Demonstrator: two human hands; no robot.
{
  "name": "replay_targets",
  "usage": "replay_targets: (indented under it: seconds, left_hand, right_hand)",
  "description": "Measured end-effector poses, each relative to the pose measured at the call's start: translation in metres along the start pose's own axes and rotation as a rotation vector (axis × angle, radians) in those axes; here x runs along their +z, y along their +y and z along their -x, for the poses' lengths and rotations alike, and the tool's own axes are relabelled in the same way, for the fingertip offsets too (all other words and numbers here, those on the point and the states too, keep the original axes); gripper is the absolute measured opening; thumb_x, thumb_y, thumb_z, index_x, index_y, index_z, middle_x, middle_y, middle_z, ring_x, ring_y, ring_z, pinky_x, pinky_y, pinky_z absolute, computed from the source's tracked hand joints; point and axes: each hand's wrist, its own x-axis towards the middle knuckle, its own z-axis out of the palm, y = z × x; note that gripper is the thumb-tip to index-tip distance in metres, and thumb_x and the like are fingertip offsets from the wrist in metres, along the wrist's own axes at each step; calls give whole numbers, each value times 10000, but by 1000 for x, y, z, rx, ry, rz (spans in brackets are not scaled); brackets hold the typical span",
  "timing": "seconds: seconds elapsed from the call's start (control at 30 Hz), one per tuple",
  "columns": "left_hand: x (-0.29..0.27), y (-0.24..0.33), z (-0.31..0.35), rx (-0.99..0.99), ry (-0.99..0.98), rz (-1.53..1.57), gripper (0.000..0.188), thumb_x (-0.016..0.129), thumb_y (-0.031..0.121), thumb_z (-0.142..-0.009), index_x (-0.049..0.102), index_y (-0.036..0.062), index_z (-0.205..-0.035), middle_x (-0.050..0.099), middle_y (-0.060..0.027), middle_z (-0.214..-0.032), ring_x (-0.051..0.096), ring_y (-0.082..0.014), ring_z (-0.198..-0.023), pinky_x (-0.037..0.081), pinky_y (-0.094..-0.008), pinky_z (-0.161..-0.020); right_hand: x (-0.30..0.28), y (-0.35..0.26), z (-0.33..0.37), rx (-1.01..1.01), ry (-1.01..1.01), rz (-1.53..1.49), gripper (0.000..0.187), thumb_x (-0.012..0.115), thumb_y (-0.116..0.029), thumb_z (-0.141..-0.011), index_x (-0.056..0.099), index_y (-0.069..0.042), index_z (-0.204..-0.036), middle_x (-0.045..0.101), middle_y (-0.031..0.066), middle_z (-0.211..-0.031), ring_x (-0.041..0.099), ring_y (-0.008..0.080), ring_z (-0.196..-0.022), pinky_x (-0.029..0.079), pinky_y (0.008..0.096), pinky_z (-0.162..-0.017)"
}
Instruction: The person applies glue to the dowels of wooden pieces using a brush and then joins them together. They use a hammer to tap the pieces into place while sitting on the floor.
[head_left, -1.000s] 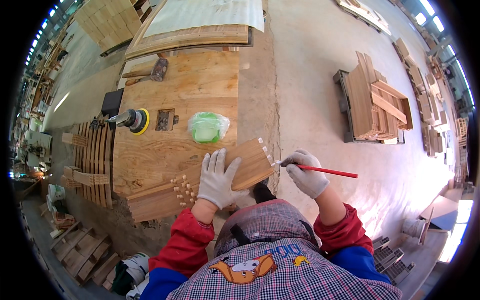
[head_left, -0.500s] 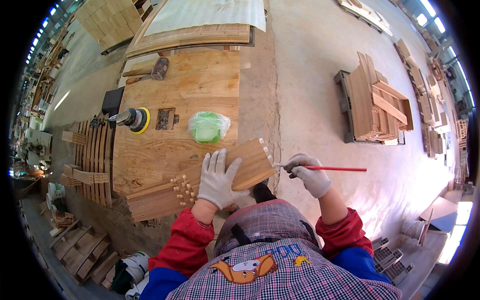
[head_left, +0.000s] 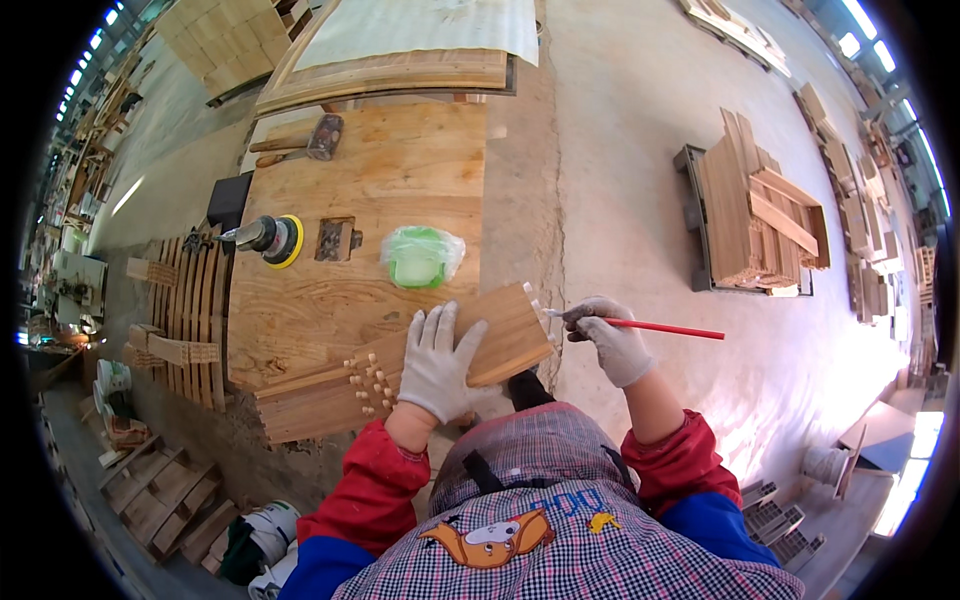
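My left hand (head_left: 435, 362), in a pale work glove, lies flat with fingers spread on a wooden board (head_left: 508, 338) that slants across the bench's near edge. Short dowels (head_left: 535, 302) stick out of the board's right end. A second group of dowels (head_left: 369, 384) stands just left of my left hand, on boards beneath. My right hand (head_left: 614, 348), gloved with darkened fingertips, grips a thin brush with a long red handle (head_left: 675, 329). Its tip is at the dowelled end; whether it touches a dowel is too small to tell.
On the wooden bench (head_left: 300, 335) are a green container in clear plastic (head_left: 418, 262), a sander with a yellow-rimmed pad (head_left: 272, 240) and a mallet (head_left: 322, 137). Stacked boards (head_left: 755, 215) stand on a pallet at the right. Slatted wood pieces (head_left: 185, 315) lie left of the bench.
My right hand has moved slightly left, and the brush tip has shifted away from me along the board's end. My left hand stays flat on the board.
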Motion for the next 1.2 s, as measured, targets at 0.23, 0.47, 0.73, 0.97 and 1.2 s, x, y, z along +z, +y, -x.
replay_targets:
  seconds: [0.23,0.47,0.73,0.97,1.2]
  left_hand:
    - [0,0,1,0,14,22,903,766,585,-551,540,124,-1294,381,-269,-1377,357,-439,-1273,220,-568,-1095]
    - [-1,1,1,-10,9,41,877,768,558,-556,550,118,-1283,380,-267,-1379,346,-438,-1282,216,-567,-1099]
    - [-1,1,0,2,10,28,881,752,585,-564,550,118,-1283,385,-270,-1373,353,-438,-1278,220,-567,-1096]
    - [-3,1,2,-19,21,74,837,765,525,-596,521,152,-1305,388,-260,-1369,352,-410,-1288,215,-560,-1101]
    - [-3,1,-1,12,51,73,831,757,541,-596,542,129,-1285,406,-268,-1353,373,-433,-1264,231,-558,-1093]
  right_hand:
    - [8,-1,-14,-14,2,-88,172,514,-17,-870,638,15,-984,658,82,-926,612,140,-805,529,281,-744]
    - [13,5,-35,-41,-23,-7,155,544,-34,-868,632,15,-986,665,80,-923,610,135,-799,518,279,-729]
    - [13,6,-37,-74,36,-7,155,537,-33,-867,640,16,-972,664,77,-895,617,139,-786,524,286,-736]
    - [6,4,-27,-82,113,39,166,526,-18,-862,652,7,-968,668,66,-888,613,129,-773,522,274,-722]
    - [7,5,-35,-210,89,38,178,550,-59,-900,639,1,-1042,658,74,-935,630,145,-797,534,286,-738]
